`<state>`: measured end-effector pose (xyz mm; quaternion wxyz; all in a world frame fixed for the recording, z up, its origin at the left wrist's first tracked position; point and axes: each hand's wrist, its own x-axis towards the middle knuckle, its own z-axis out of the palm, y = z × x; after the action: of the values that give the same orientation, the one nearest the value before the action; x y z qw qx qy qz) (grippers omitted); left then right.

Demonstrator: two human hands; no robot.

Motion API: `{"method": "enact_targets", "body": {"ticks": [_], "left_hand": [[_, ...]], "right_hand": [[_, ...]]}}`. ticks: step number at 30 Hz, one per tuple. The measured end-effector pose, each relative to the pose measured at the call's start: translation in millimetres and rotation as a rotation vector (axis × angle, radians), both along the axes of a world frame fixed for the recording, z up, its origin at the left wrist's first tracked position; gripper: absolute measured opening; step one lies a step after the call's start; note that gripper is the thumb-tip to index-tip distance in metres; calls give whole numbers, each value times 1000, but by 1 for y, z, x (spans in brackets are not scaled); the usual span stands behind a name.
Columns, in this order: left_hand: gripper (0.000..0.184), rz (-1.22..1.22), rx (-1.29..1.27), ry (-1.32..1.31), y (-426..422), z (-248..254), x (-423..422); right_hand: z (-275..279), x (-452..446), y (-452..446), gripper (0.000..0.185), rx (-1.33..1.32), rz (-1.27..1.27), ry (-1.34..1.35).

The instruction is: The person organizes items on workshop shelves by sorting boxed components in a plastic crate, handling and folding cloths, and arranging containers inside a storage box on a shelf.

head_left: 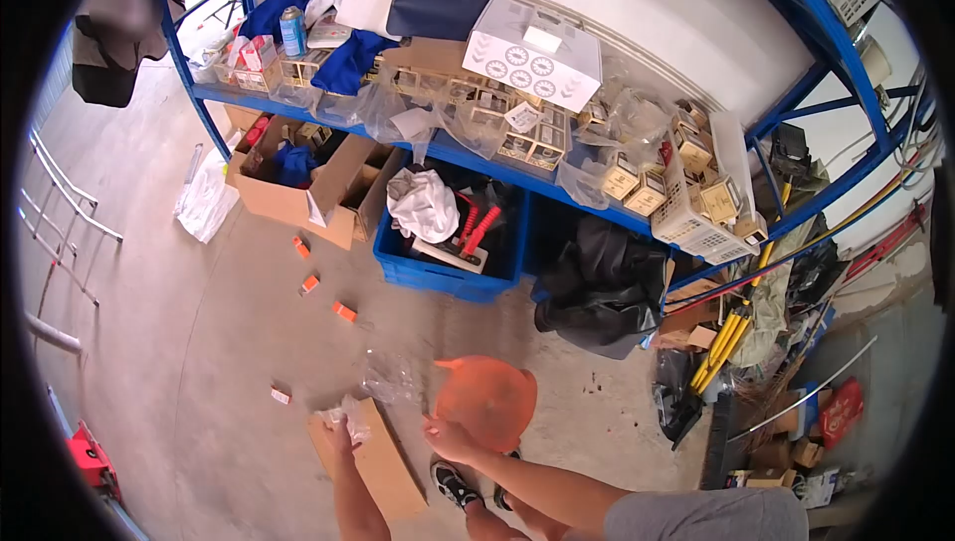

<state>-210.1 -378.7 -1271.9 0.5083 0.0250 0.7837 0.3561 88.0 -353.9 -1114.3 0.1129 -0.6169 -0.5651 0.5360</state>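
My left hand (344, 436) is closed on a crumpled clear plastic bag (354, 415), above a flat piece of cardboard (386, 466) on the floor. At the left edge of an orange plastic bag (485, 402), my right hand (448, 438) has its fingers closed on the bag. What lies inside the orange bag cannot be made out. More clear plastic (391, 380) rests on the floor between the cardboard and the orange bag. Small orange boxes (344, 311) lie scattered farther off, with a small white-and-orange box (281, 395) to the left of the cardboard.
A blue shelf (468, 155) ahead carries many small boxes and a white printed carton (537, 49). Beneath it stand a blue bin (448, 280) with red-handled tools, an open cardboard box (288, 198) and black bags (602, 287). Yellow poles (723, 350) lean at the right.
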Motion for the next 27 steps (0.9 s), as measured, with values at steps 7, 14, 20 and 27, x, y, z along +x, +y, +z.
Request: {"method": "enact_targets", "body": {"ticks": [7,14,20,27], "left_hand": [[98,-160,-84,-64,-40,45,-3],[67,-482,-72,96,-83,140,-7],[63,-435,-132,-11,-127,229,39],[64,-308,-140,-41,-189,200,108]], "right_hand": [[-13,35,-31,30,-2,-28,-103],[-1,88,-75,23,-109,-103,-25],[22,155,-88,29,-160,-175,-145],[-47,202,-60,67,-582,-830,-97]]}}
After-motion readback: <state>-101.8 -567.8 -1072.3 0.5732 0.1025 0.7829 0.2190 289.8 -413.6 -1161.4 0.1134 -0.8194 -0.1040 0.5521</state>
